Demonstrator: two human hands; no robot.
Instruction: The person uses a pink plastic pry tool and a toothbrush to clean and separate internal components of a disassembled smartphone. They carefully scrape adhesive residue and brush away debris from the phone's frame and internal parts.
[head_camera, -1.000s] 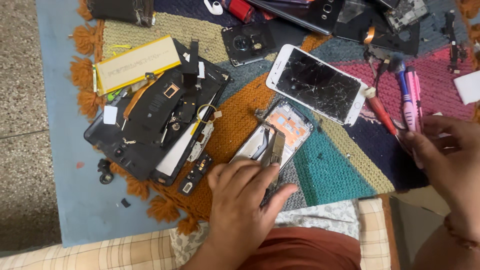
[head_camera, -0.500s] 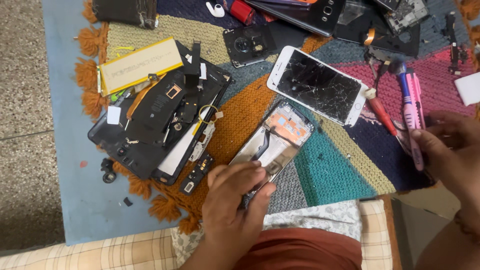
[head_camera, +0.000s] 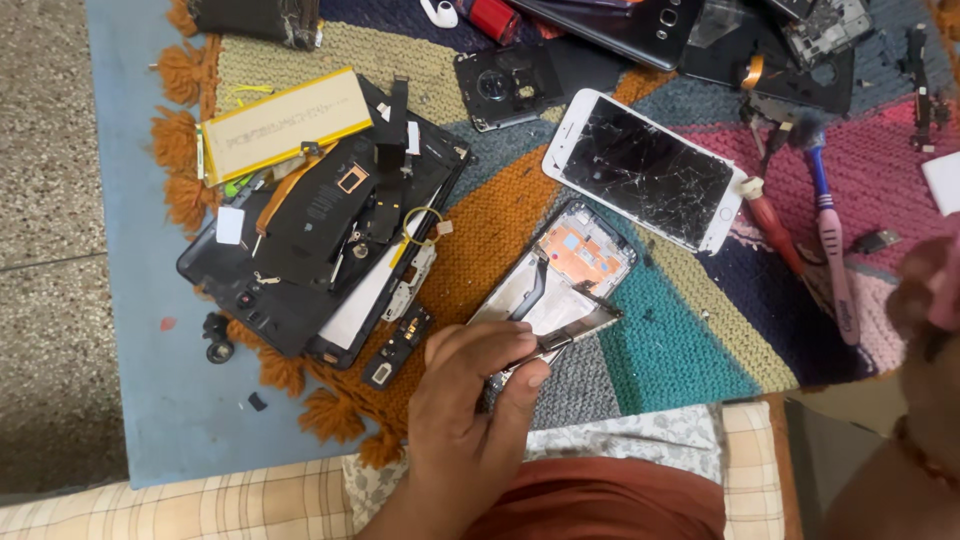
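Metal, thin and silvery, is what is pinched in the left hand (head_camera: 470, 410): a pair of tweezers (head_camera: 570, 335) is gripped between thumb and fingertips, its tip pointed up and to the right onto the opened phone frame (head_camera: 555, 280). The frame is laid on the knitted mat (head_camera: 680, 340) just above that hand, its long axis run diagonally from lower left to upper right, with the orange board part at the far end. The left hand is touching the frame's near end, so it is by far the nearer one. The right hand (head_camera: 925, 300) is seen only blurred at the right edge, well apart from the frame; whether it is open or closed cannot be told. A cracked white phone (head_camera: 645, 170) is set just beyond the frame.
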